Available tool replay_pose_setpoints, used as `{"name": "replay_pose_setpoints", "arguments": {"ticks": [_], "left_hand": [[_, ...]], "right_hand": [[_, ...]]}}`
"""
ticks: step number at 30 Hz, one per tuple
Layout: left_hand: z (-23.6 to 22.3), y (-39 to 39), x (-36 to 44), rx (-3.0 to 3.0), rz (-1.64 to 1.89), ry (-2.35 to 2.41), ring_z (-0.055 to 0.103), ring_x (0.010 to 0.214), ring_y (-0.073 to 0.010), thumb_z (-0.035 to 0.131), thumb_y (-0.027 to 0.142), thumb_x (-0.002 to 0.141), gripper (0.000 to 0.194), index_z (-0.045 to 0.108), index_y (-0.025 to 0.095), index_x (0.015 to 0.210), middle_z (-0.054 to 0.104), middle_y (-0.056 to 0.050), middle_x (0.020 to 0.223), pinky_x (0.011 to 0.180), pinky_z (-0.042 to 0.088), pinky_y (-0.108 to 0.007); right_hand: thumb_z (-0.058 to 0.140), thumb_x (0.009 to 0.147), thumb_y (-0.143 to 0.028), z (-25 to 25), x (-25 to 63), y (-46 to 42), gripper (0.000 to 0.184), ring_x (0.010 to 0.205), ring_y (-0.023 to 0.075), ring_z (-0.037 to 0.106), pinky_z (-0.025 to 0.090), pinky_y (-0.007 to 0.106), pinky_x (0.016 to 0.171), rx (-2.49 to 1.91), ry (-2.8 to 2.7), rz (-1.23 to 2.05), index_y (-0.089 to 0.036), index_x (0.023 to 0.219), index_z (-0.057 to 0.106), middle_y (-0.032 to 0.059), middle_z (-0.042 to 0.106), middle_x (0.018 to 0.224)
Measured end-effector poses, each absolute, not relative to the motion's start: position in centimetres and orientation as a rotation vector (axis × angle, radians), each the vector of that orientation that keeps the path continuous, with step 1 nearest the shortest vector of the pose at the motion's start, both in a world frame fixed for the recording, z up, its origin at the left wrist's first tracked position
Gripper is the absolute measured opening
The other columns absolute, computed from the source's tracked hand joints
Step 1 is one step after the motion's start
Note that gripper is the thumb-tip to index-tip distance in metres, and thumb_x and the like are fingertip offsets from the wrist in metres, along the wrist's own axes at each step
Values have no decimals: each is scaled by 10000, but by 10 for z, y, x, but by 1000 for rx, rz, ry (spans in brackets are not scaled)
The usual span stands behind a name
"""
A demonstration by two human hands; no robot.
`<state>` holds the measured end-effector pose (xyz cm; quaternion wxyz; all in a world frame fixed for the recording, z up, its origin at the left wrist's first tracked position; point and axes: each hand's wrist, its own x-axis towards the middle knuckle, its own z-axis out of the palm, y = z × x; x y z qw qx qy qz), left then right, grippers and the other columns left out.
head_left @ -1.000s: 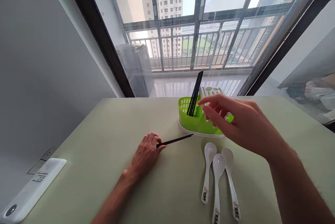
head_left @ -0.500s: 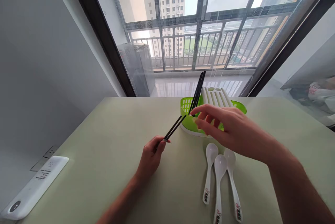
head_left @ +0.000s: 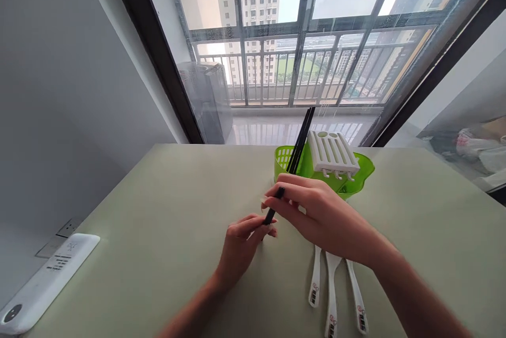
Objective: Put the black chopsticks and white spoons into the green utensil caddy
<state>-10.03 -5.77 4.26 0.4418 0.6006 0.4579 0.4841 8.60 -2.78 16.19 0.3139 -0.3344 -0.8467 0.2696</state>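
Observation:
Both hands meet over the table in front of the green cutlery holder. My left hand [head_left: 244, 245] is closed on a pair of black chopsticks [head_left: 272, 212], which stand steeply tilted with their ends bunched together. Around the upper part of the same chopsticks, my right hand [head_left: 320, 214] pinches with thumb and fingers. The green cutlery holder [head_left: 282, 157] carries more black chopsticks [head_left: 301, 140] leaning in its left compartment. A white slotted piece with small hooks [head_left: 334, 152] sits at its middle. Three white spoons [head_left: 331, 290] lie below my right hand, which hides their bowls.
A long white device [head_left: 51, 280] with a dark round button lies along the left edge of the pale green table [head_left: 177, 185]. A wall socket [head_left: 69, 227] is beside it. Beyond the table's far edge stands a glass window with dark frames [head_left: 302, 42].
My left hand has raised the chopsticks from lying low to steeply tilted. My right hand has moved down and left from the holder onto them.

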Motion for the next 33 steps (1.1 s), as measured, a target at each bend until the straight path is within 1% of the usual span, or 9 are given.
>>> {"name": "replay_pose_setpoints", "arguments": {"ticks": [2, 5, 8, 11, 17, 20, 23, 27, 33], "left_hand": [[42, -56, -102, 1490, 1174, 1136, 685, 762, -167, 677, 339, 932, 264, 781, 204, 731, 758, -24, 781, 778, 550, -266], [38, -53, -105, 1450, 1149, 1105, 724, 811, -192, 698, 343, 914, 196, 836, 214, 859, 804, -29, 855, 801, 568, -274], [33, -50, -108, 1433, 1093, 1125, 746, 885, -221, 720, 363, 899, 201, 850, 224, 962, 822, -31, 922, 854, 574, -292], [29, -49, -109, 1489, 1018, 1162, 749, 943, -240, 724, 386, 896, 219, 851, 231, 982, 824, -31, 979, 914, 566, -312], [12, -47, -109, 1597, 913, 1188, 724, 845, -196, 721, 386, 896, 256, 814, 212, 1060, 808, -48, 968, 800, 574, -288], [6, -45, -108, 1590, 898, 1161, 719, 867, -185, 716, 357, 899, 259, 772, 202, 1100, 796, -43, 971, 824, 573, -290], [4, -45, -109, 1647, 874, 1164, 709, 873, -181, 698, 351, 913, 217, 769, 199, 1050, 781, -43, 968, 815, 563, -287], [7, -45, -110, 1771, 853, 1177, 681, 844, -169, 671, 349, 930, 189, 773, 202, 990, 764, -34, 950, 782, 538, -275], [7, -45, -110, 1857, 854, 1180, 665, 852, -173, 638, 341, 945, 194, 771, 200, 964, 757, -38, 938, 801, 522, -282]], "right_hand": [[491, 1077, -292, 161, 86, -28, 231, 716, 106, 563, 402, 258, 654, -884, -2230, 682, -215, 918, 641, -5, 630, 888], [498, 1075, -281, 159, 85, -28, 196, 710, 103, 544, 396, 251, 657, -882, -2175, 603, -216, 932, 615, -12, 624, 873], [503, 1072, -273, 156, 82, -28, 196, 695, 103, 526, 387, 251, 643, -885, -2129, 530, -213, 909, 594, -15, 604, 841], [493, 1072, -267, 158, 85, -29, 214, 692, 106, 529, 393, 260, 636, -869, -2097, 495, -213, 890, 591, -6, 607, 846], [466, 1069, -418, 200, 115, -24, 315, 599, 149, 518, 412, 308, 566, -1015, -1716, 471, -247, 839, 598, -2, 544, 682], [500, 1047, -432, 225, 131, -5, 329, 548, 154, 500, 401, 319, 535, -1041, -1533, 248, -244, 798, 605, -4, 512, 613], [507, 1043, -400, 235, 140, 26, 314, 515, 139, 498, 388, 308, 533, -1098, -1598, 105, -230, 808, 629, -13, 521, 585], [492, 1040, -440, 219, 141, 71, 346, 509, 124, 510, 395, 288, 567, -1189, -1854, 206, -213, 830, 646, -33, 515, 553], [464, 1012, -594, 183, 131, 113, 471, 490, 94, 438, 361, 250, 516, -1156, -2077, 646, -179, 906, 660, -60, 460, 566]]}}
